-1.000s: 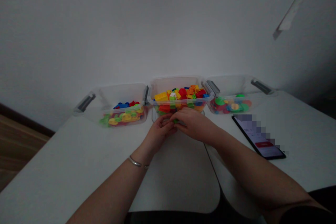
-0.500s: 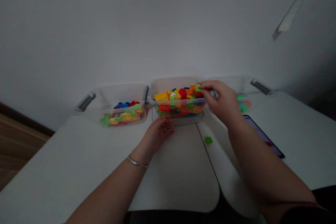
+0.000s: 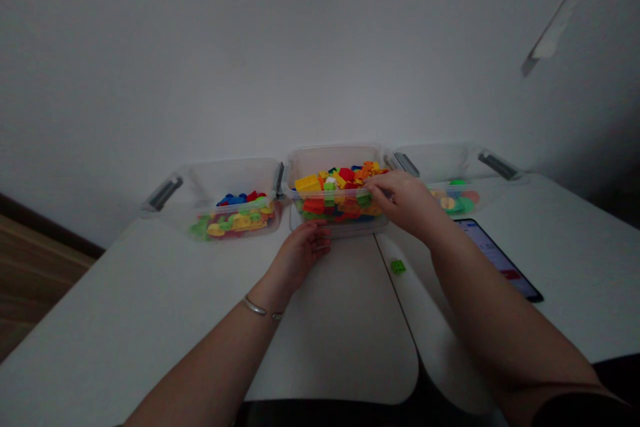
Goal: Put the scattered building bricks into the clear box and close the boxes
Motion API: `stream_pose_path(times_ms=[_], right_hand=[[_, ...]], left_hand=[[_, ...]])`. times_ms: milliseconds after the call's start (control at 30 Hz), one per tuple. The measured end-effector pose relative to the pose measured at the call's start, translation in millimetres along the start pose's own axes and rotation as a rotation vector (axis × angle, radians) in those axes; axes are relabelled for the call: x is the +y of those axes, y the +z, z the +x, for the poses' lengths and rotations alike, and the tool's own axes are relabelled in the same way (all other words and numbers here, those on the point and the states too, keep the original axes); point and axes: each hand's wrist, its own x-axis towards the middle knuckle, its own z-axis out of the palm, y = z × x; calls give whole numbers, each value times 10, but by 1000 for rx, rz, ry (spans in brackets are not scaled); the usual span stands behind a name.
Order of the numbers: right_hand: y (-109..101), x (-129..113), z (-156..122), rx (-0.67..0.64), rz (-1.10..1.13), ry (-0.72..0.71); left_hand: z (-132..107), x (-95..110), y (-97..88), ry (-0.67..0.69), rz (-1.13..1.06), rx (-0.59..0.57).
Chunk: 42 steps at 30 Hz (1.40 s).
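Three clear plastic bins stand in a row against the wall. The middle bin (image 3: 300,161) is heaped with coloured building bricks. My right hand (image 3: 405,203) reaches into its right side, fingers curled among the bricks; what they pinch is hidden. My left hand (image 3: 303,255) rests on the white table just in front of that bin, fingers loosely curled, holding nothing. A small green brick (image 3: 398,266) lies loose on the table below my right forearm.
The left bin (image 3: 200,177) holds coloured pieces, the right bin (image 3: 450,157) holds round coloured discs. A phone (image 3: 500,260) with its screen lit lies at the right. The table (image 3: 150,293) is two white tops with a seam between them. A wooden floor shows at far left.
My hands were together in front of the middle bin. The right hand rose to the bin's far right edge, then dipped into the bricks. A green brick now lies on the table.
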Motion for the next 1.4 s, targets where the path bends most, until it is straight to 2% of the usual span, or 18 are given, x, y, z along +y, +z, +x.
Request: stream_pose_path(times_ms=[333,467,567,700,800,900,1000,1233,1300,1400], right_hand=[[-75,-45,-4,92,79,56],[-119,-67,-8,109,81,63],[-158,-90,-13,88,58,70],[-240,-134,-33,83,-46,84],[-320,-169,-52,64,-117,114],[-397,-197,-67,58,-142,130],[-468,-231,-77,49,-111,109],[-583,-383,-89,-168,27,30],[-569,-408,-97,-222,37,20],[-517,-416,-112,-301,67,15]], left_hand=[[16,4,-4,-1,22,-1],[80,-45,-64,91,160,-52],[70,-84,-99,314,503,-185],[-80,-130,-29,717,1102,-495],[-229,-208,102,813,1204,-695],[-337,-329,238,850,1230,-769],[-378,-458,349,875,1348,-774],[-280,-758,537,815,1395,-846],[-238,-808,566,792,1350,-812],[-200,-767,561,732,1235,-687]])
